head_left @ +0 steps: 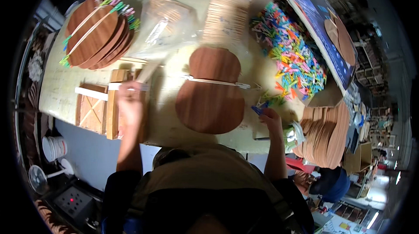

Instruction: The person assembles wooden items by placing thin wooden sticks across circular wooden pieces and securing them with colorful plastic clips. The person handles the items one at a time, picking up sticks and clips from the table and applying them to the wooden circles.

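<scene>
A brown guitar-shaped wooden panel lies flat on the table in front of me. A thin pale strip crosses its waist, with a whitish clip at the right end. My left hand, blurred by motion, is over the wooden blocks at the left. From its fingers sticks out a pale wooden strip, smeared as well. To the right of the panel, my right hand pinches a blue clothespin. Several green clothespins lie just beyond it.
A cardboard box of colourful clothespins stands at the right, near stacked panels. Clipped panels lie far left, beside a plastic bag and thin strips. Wooden blocks sit near the left edge.
</scene>
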`<action>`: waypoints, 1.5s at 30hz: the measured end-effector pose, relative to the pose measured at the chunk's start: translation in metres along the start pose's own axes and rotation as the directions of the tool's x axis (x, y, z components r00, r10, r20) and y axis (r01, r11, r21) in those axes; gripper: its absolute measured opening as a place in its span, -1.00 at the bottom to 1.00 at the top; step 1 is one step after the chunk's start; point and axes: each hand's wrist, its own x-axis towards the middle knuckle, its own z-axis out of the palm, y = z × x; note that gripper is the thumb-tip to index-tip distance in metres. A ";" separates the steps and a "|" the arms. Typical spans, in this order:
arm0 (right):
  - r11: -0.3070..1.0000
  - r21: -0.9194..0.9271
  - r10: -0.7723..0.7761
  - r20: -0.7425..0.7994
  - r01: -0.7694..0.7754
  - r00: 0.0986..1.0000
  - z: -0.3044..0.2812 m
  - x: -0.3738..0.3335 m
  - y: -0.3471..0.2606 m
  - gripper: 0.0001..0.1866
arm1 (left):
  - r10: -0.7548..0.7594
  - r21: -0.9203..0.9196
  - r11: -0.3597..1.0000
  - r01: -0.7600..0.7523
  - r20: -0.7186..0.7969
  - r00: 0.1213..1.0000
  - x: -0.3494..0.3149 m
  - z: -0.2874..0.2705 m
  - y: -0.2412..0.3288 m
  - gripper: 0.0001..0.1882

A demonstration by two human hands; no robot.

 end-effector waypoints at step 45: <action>0.877 0.376 0.105 0.458 -0.300 0.883 0.024 0.018 -0.005 -0.74 | 0.447 -0.203 0.893 -0.401 0.495 0.746 -0.084 0.142 0.080 -0.97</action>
